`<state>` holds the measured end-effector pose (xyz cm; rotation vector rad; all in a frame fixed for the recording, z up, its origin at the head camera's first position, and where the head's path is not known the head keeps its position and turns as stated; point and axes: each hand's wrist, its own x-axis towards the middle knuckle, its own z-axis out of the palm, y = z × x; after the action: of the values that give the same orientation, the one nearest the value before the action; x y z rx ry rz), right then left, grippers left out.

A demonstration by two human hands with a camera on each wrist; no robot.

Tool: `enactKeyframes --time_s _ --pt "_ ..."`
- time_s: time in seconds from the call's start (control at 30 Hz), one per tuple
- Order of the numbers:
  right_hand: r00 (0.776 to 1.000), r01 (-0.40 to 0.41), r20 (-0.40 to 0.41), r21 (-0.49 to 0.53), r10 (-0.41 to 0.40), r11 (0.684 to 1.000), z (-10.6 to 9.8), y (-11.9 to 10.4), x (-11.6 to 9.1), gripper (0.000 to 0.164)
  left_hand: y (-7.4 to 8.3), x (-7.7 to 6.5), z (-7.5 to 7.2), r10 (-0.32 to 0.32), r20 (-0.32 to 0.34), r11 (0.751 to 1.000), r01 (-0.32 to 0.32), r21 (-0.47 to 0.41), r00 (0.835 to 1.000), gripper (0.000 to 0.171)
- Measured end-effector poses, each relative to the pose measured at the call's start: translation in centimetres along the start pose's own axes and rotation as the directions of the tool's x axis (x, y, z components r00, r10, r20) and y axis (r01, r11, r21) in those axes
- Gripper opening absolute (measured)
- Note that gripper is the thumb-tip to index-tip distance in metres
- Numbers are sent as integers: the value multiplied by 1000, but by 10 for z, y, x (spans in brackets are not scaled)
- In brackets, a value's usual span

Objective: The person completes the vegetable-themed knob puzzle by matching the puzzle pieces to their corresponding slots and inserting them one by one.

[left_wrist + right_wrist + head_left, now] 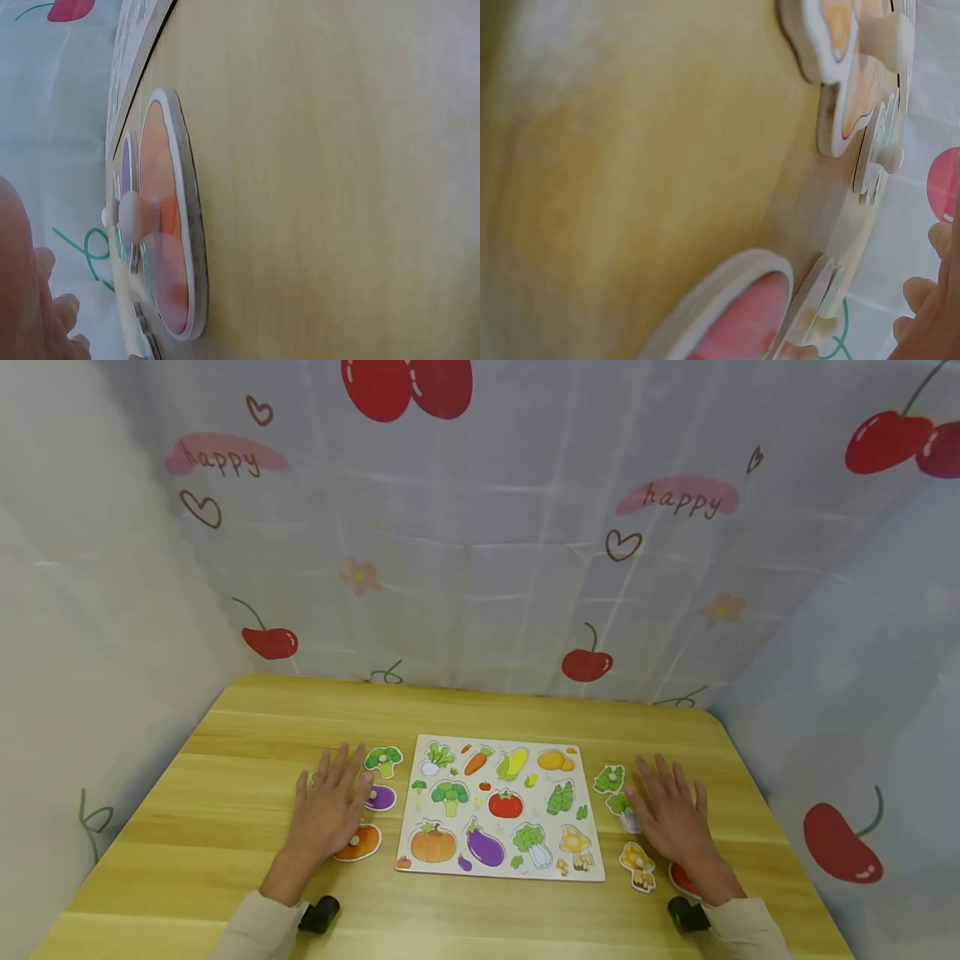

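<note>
A white puzzle board (465,785) printed with vegetables lies mid-table. To its left, my left hand (327,810) is spread flat, fingers straight, over loose knobbed pieces. Beside that hand are a broccoli piece (384,761), an eggplant piece (382,798) and an orange pumpkin piece (362,843); another piece is mostly hidden beneath the fingers. My right hand (672,814) extends likewise on the board's other side. Near it are a green leafy piece (608,779), a bok choy piece (624,811), a mushroom piece (637,866) and a red piece (746,319), partly covered by the wrist. Neither hand grips anything.
The wooden table (510,918) carries everything. A curtain (465,527) with cherries and hearts hangs along its far edge, and pale fabric walls (885,710) close in both sides. Each wrist wears a black camera mount (320,914).
</note>
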<state>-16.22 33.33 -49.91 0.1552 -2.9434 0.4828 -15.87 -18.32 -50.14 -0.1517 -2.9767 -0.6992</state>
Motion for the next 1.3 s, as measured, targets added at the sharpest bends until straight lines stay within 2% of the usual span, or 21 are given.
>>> enactKeyframes --time_s 0.33,0.57,0.93,1.17,1.3 --pt "1000 31 1 14 -31 999 -2 -2 8 63 15 -11 9 61 -19 998 -61 -27 998 64" --pt "998 64 -18 51 -63 997 2 0 11 59 26 -20 16 40 -37 999 -41 -20 999 67" --pt "991 130 -41 36 -129 991 6 0 14 57 37 -34 35 84 -3 995 -84 -46 996 75" --pt "989 138 -51 38 -136 990 6 0 16 53 52 -45 32 73 57 994 -68 -89 996 75" --pt "987 148 -61 37 -146 988 6 -2 17 52 58 -49 30 81 30 994 -79 -70 996 74"
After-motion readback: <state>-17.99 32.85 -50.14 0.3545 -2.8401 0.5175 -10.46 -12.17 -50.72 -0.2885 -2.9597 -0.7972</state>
